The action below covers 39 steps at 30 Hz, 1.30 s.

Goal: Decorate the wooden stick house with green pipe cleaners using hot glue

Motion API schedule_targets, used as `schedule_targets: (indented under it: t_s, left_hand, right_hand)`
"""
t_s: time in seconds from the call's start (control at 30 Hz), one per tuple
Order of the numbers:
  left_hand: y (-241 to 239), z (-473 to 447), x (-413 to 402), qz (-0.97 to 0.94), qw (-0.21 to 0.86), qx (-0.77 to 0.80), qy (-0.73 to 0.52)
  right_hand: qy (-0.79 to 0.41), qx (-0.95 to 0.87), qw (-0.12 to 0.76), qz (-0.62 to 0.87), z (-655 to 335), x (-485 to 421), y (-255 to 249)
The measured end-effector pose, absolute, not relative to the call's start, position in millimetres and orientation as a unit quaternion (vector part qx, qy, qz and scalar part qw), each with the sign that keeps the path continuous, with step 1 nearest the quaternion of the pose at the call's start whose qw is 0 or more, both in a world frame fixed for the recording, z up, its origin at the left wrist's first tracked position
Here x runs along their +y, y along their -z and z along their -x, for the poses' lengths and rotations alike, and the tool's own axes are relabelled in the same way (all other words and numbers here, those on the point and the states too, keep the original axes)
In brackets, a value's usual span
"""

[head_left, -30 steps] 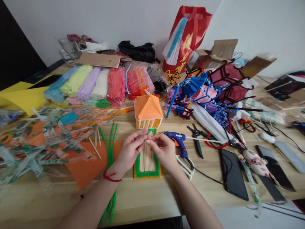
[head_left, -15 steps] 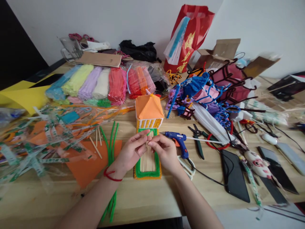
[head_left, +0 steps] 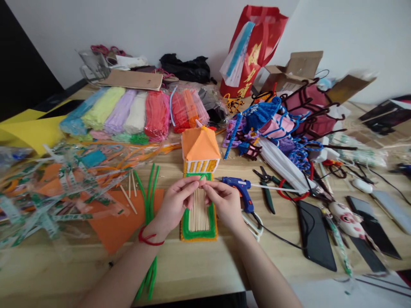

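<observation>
My left hand (head_left: 178,200) and my right hand (head_left: 226,204) meet fingertip to fingertip above a small model. Pinched between them is a short green pipe cleaner piece (head_left: 203,176), mostly covered by the fingers. Below lies the model's base (head_left: 185,234), rimmed in green and orange-yellow, with a row of wooden sticks (head_left: 198,216) filling its middle. At its far end stands a little house (head_left: 201,147) with an orange roof and striped yellow-and-white walls. Several long green pipe cleaners (head_left: 150,201) lie left of my left hand.
A blue glue gun (head_left: 239,185) lies right of the model, near green-handled cutters (head_left: 267,194). Phones (head_left: 316,235) and cables are farther right. Plastic scraps (head_left: 80,192) and orange paper (head_left: 118,226) cover the left. Bundled pipe cleaners (head_left: 128,111) and a red bag (head_left: 253,51) stand behind.
My fingertips have shifted slightly, the left fingers now straighter and closer to the right ones. The green piece shows as a small curve above them. The model stays in place.
</observation>
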State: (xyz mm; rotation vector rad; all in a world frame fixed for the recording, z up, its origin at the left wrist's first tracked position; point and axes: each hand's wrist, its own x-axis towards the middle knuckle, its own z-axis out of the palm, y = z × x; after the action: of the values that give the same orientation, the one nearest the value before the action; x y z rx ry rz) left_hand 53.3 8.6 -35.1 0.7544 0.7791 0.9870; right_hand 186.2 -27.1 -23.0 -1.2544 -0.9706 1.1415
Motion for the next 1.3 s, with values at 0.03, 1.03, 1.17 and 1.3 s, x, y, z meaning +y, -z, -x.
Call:
schedule_targets:
  t_s: [0.03, 1.03, 1.17, 1.3]
  left_hand:
    - [34, -54, 8, -0.367, 0.723, 0.367, -0.455]
    - [40, -48, 15, -0.172, 0.851, 0.262, -0.423]
    - [39, -46, 16, -0.199, 0.828, 0.262, -0.454]
    - [38, -45, 17, -0.194, 0.815, 0.28, -0.469]
  right_hand:
    - [-0.478, -0.41, 0.563, 0.535, -185, -27, 23]
    - [-0.59, -0.351, 0.581, 0.437, -186, -28, 22]
    - [-0.653, -0.294, 0.586, 0.379, -186, -27, 24]
    - [-0.688, -0.256, 0.579, 0.355, -187, -27, 22]
